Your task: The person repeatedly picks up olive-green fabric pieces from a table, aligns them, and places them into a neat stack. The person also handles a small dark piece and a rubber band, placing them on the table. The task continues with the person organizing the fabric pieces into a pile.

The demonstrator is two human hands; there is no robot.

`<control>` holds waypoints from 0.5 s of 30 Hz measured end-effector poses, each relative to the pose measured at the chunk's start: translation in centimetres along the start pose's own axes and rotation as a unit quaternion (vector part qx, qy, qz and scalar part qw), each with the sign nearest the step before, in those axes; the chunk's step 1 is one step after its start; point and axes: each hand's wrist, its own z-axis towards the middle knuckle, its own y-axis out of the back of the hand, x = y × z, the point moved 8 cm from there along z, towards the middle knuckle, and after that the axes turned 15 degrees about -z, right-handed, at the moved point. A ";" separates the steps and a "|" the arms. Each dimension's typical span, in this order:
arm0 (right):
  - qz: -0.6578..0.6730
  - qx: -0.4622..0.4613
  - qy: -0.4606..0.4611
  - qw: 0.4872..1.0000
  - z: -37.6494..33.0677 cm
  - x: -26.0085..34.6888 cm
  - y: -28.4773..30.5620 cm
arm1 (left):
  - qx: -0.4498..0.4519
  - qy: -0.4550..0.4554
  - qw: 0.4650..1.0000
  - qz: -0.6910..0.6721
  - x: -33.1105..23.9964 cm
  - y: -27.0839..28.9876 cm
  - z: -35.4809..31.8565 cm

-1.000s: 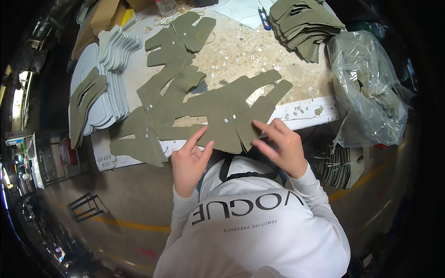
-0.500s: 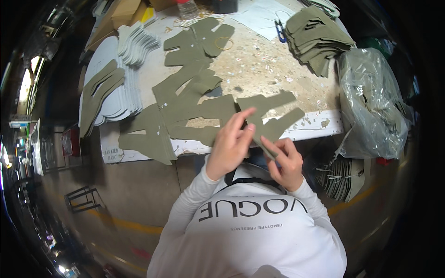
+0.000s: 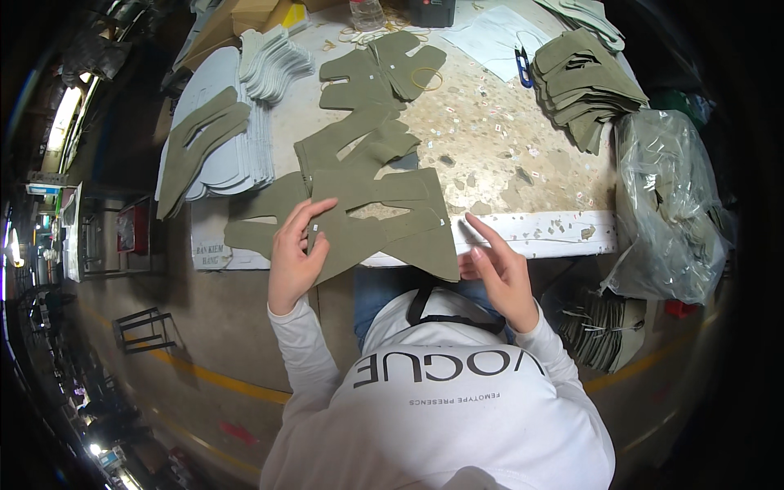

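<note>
Several flat olive-green cut pieces, slotted and with small white stickers on some, overlap along the front of the table. My left hand is at the left edge of the top piece, fingers stretched over it and thumb apart. To the right of the pieces, my right hand hovers by the table's front edge with index finger and thumb spread. Nothing shows in it; its other fingers are partly curled. More olive pieces lie fanned behind, one under a yellow rubber band.
At left stand pale grey-white stacked pieces with olive pieces on top. Blue thread snips and an olive stack lie at the far right. A clear plastic bag bulges at the right edge. Scraps litter the worn tabletop.
My left hand has moved left, to the left edge of the top piece. The olive piece between my hands now lies on the others, and my right hand is off it. The view has shifted.
</note>
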 end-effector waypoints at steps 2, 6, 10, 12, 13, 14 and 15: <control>-0.015 0.004 0.018 1.000 1.4 0.7 -0.3 | -0.021 0.009 0.999 -0.022 1.3 0.5 -0.4; -0.123 -0.021 0.122 0.985 4.2 2.9 -1.3 | -0.062 -0.005 0.986 -0.157 2.8 0.3 -1.5; -0.184 0.027 0.157 0.970 5.3 3.9 -1.9 | -0.072 -0.013 0.980 -0.185 3.0 0.2 -1.9; -0.123 0.044 0.181 0.975 5.4 5.1 -0.9 | -0.069 -0.023 0.984 -0.162 2.6 0.0 -1.9; -0.057 0.056 0.128 0.989 5.0 4.9 0.5 | -0.067 -0.035 0.985 -0.158 2.3 -0.3 -1.9; -0.017 0.069 0.111 0.991 4.3 5.5 2.2 | -0.056 -0.024 0.989 -0.137 2.4 -0.8 -1.9; -0.022 0.056 0.108 0.992 4.0 6.2 3.9 | -0.044 -0.017 0.992 -0.117 2.3 -1.4 -1.8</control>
